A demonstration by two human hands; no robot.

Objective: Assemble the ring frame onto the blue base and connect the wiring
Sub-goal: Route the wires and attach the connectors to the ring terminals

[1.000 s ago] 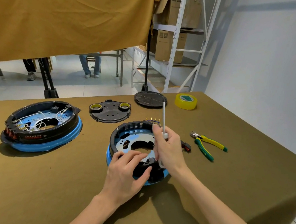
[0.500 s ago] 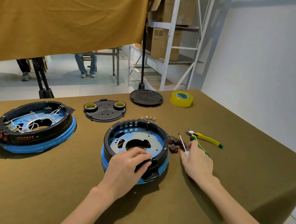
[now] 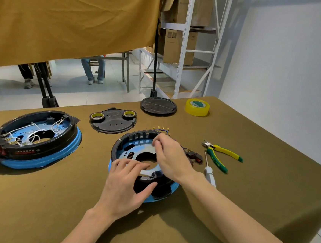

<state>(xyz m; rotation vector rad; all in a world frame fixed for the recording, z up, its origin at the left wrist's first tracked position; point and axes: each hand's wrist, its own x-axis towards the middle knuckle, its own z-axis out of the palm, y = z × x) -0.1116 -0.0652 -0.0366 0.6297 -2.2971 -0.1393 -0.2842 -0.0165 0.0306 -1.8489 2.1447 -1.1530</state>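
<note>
- Ring frame (image 3: 134, 138), black slotted plastic, sits on the round blue base (image 3: 164, 198) in the middle of the olive cloth table (image 3: 266, 201); if it is not fully seated, any push could tilt it.
- My left hand (image 3: 127, 185) rests on the frame's near rim, fingers spread and relaxed, clamping nothing; a hard tug elsewhere could slide the whole unit.
- My right hand (image 3: 171, 158) hovers over the far rim, fingertips drawn together; whether they pinch a wire I cannot tell.
- Thin blue wires with brass terminals (image 3: 160, 129) stick out behind the frame; pulling hard could bend or snag them in the slots.
- My right forearm passes close by the white-handled screwdriver (image 3: 209, 171) and could knock it.
</note>
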